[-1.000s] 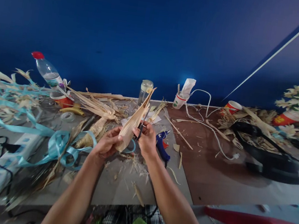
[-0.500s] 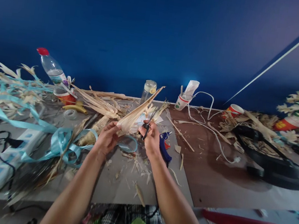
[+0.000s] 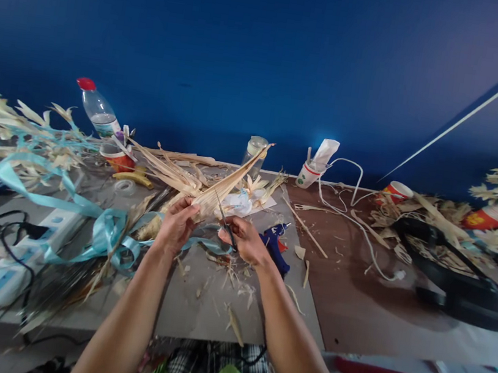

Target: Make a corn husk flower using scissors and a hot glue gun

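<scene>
Pinched in my left hand (image 3: 177, 224) is the lower end of a dried corn husk (image 3: 226, 184), a pale ribbed sheet whose tip points up and to the right. My right hand (image 3: 245, 240) has its fingers in the handles of a pair of scissors (image 3: 229, 236). The blades point up and left and lie against the husk's lower part; whether they have cut into it I cannot tell. Just right of my right hand lies a blue glue gun (image 3: 275, 247). Light blue ribbon (image 3: 107, 233) is heaped to the left of my left hand.
Behind the hands stand a glass jar (image 3: 255, 149) and a white paper cup (image 3: 308, 175). More husks (image 3: 165, 173) lie at the back. A bottle with a red cap (image 3: 97, 108) leans at the back left. Power strips (image 3: 10, 270) sit front left, a black stand-like object (image 3: 454, 277) at right.
My right hand has turned the scissors from pointing up and right to up and left, bringing the blades to the husk. The left hand keeps its hold. The whole view has shifted slightly.
</scene>
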Available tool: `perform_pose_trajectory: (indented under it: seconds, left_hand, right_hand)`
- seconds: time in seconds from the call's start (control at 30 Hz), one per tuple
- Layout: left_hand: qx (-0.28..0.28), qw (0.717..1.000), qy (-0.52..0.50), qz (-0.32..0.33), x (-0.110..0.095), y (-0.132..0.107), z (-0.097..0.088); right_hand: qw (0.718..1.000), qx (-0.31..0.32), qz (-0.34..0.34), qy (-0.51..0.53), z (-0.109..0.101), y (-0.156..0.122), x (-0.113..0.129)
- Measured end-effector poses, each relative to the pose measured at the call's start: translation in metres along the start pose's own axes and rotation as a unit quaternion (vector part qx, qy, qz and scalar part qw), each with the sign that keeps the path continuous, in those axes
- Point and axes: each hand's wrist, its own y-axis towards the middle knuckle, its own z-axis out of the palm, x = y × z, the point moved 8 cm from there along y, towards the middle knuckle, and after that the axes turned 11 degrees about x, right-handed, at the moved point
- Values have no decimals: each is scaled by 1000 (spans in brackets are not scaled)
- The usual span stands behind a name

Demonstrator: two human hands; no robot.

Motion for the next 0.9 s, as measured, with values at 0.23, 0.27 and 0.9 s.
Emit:
perform_pose_trajectory:
  seconds: [0.23,0.27,0.9]
  left_hand:
    - [-1,999,27,-43,7,-2,-2]
    - [-3,999,25,-47,7,-2,-3]
    - [32,997,49,-49,12,5,-12]
  right_hand:
    - [1000,23,-3,-12,0,-3,6]
    - [1000,29,-4,-11,0,-3,6]
    - [998,49,18,-48,-2,-4,-6]
